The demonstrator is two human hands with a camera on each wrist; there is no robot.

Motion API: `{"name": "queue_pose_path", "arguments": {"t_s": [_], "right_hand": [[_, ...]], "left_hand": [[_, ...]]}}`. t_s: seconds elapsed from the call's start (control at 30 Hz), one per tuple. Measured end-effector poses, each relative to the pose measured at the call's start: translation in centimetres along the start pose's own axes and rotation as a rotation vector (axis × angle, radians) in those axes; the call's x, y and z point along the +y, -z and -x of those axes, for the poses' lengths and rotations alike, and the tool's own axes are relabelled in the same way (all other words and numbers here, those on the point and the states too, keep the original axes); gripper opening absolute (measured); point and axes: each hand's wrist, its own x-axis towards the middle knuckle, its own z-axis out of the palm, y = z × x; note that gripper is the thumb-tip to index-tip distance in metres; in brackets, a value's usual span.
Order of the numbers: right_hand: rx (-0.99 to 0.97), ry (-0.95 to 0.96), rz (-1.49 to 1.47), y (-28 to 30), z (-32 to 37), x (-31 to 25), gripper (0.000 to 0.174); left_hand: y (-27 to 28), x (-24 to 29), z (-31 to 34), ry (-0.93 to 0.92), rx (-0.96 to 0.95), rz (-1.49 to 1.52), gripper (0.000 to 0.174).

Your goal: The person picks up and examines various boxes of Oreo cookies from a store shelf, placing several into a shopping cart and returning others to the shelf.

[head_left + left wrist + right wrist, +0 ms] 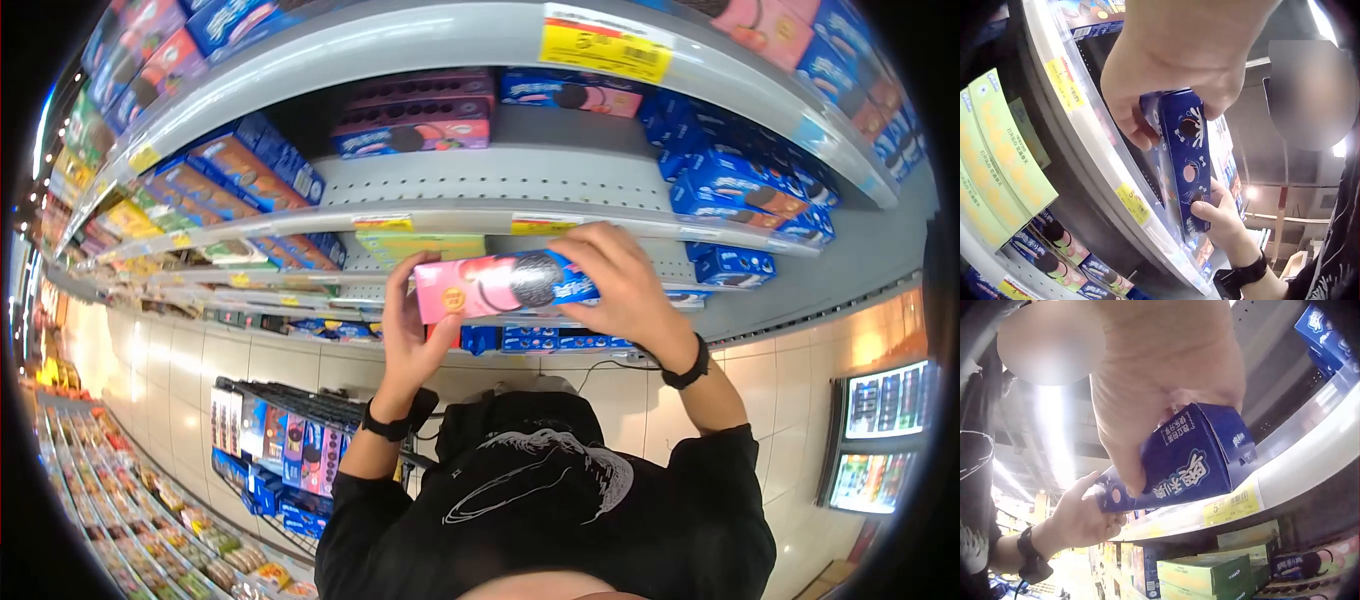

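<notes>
A pink and blue cookie box point(505, 283) lies level between both hands in the head view, its printed front facing up. The left hand point(408, 325) grips its pink end, thumb on the near edge. At the blue end the right hand point(625, 290) holds the box with fingers over the far edge. In the left wrist view the left hand point(1179, 69) and the right hand point(1225, 219) hold the box point(1188, 156), its blue side showing. The right wrist view shows the right hand point(1166, 381) round the box point(1179, 469), with the left hand point(1085, 515) at the other end.
Store shelves point(580, 172) hold blue boxes point(735, 190) at right and pink boxes point(415, 125) further left. Green boxes point(420, 247) sit on a lower shelf. A rack of boxes point(290, 450) stands on the tiled floor at the person's left. Yellow price tags point(605, 45) line the shelf edges.
</notes>
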Motion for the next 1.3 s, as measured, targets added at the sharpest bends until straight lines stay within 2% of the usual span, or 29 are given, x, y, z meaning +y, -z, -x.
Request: {"name": "queue_pose_path", "arguments": {"t_s": [0.2,0.27,0.33,0.47,0.5,0.57,0.6,0.67,0.73,0.8,0.87,0.97,1.0,1.07,1.1,1.2,1.3], "right_hand": [[-0.004,-0.132,-0.165,-0.9,3.3,-0.3,0.059],[0.005,-0.14,-0.18,-0.3,4.5,-0.8,0.059],[-0.002,-0.215,-0.22,0.4,6.0,-0.9,0.058],[-0.048,-0.231,-0.254,3.3,9.2,-0.6,0.059],[-0.112,-0.3,-0.306,4.4,10.2,-0.7,0.06],[-0.319,-0.414,-0.456,6.4,12.1,-0.6,0.063],[-0.329,-0.405,-0.46,6.6,13.2,-0.6,0.063],[-0.263,-0.545,-0.948,6.6,16.3,-0.4,0.059],[-0.319,-0.602,-1.057,7.4,18.6,-0.3,0.055],[-0.216,-0.624,-1.236,7.7,20.8,-0.2,0.051],[-0.113,-0.642,-1.334,7.7,23.0,0.7,0.05],[0.186,-0.892,-1.544,8.8,24.5,0.5,0.057],[0.3,-0.869,-1.584,8.7,25.0,1.0,0.048],[0.423,-0.828,-1.714,9.1,25.3,1.5,0.04],[0.468,-0.798,-1.707,8.8,25.5,1.7,0.038],[0.412,-0.778,-1.68,9.0,25.9,1.3,0.036],[0.267,-0.774,-1.705,10.2,25.7,2.3,0.039]], "left_hand": [[-1.7,0.1,1.4,0.06,-0.004,0.064,0.068],[-2.9,0.8,1.7,0.126,0.009,0.068,0.068],[-4.5,1.2,2.1,0.118,0.009,0.053,0.067],[-7.4,1.5,2.4,0.102,-0.034,0.005,0.063],[-8.2,1.4,2.4,0.031,-0.02,-0.021,0.063],[-10.2,2.8,2.3,0.092,-0.048,0.041,0.062],[-11.2,3.4,2.2,0.156,-0.096,0.118,0.061],[-13.9,3.2,2.0,0.077,-0.159,0.087,0.05],[-17.0,3.2,2.3,0.078,-0.242,0.045,0.05],[-20.6,3.6,3.1,0.152,-0.233,0.273,0.055],[-22.4,2.9,4.9,0.208,-0.239,0.286,0.061],[-24.3,2.5,7.9,0.229,-0.302,0.161,0.068],[-24.9,2.8,8.7,0.233,-0.3,0.159,0.068],[-26.1,4.0,10.3,0.12,-0.424,-0.121,0.069],[-26.5,5.0,10.8,0.294,-0.427,-0.115,0.067],[-27.1,4.3,11.4,0.201,-0.31,-0.048,0.064],[-25.3,5.1,10.3,0.175,-0.26,-0.058,0.061]]}}
